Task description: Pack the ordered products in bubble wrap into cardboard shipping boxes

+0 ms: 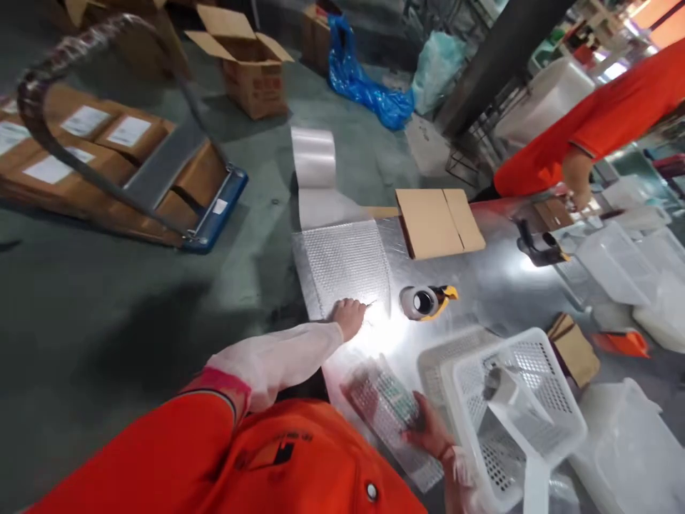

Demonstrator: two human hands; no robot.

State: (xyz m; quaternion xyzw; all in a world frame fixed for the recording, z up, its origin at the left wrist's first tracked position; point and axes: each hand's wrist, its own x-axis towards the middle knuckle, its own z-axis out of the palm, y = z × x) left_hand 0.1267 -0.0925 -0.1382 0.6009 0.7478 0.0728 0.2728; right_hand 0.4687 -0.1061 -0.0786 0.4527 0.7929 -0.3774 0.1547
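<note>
My left hand point(350, 318) is at the near edge of a clear bubble wrap sheet point(347, 260) spread on the metal table point(374, 343). Its fingers are curled onto that edge. Lower down, my right hand point(429, 430) grips the end of a bubble-wrapped package point(382, 396), fingers bent around it. Something with green markings shows faintly through the wrap. Beyond the sheet, a roll of wrap point(314, 153) hangs off the table's far end. A tape dispenser point(425, 303) with a yellow part stands right of my left hand.
White perforated baskets point(463, 407) are beside my right hand. Flattened cardboard point(439, 223) and another tape dispenser point(540, 246) lie farther along. A co-worker in orange point(594, 128) works at right. A loaded trolley point(214, 214) and an open carton point(254, 78) stand on the floor.
</note>
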